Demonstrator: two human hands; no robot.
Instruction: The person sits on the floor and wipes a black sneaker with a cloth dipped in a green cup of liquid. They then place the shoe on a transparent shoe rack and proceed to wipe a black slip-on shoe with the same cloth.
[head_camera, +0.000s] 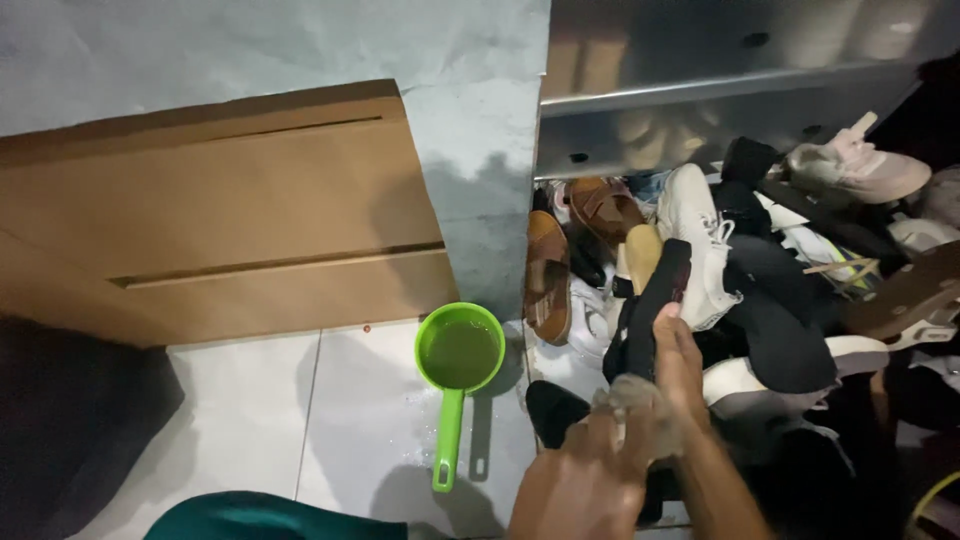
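My right hand (681, 365) grips a black shoe (652, 300) that stands on end at the front of a pile of shoes (790, 300), its thumb pressed on the shoe's side. Just below, my left hand (578, 482) holds a crumpled grey cloth (628, 398) up against the lower part of that shoe and against my right hand. Around the black shoe lie brown sandals (548, 275), a white sneaker (695, 240) and dark footwear.
A green dipper (460, 352) with water stands on the white tiled floor (350, 420) left of the pile, handle towards me. A brown board (220, 210) leans on the grey wall. A metal shelf (700, 90) hangs over the shoes. Teal cloth (270, 518) lies at the bottom edge.
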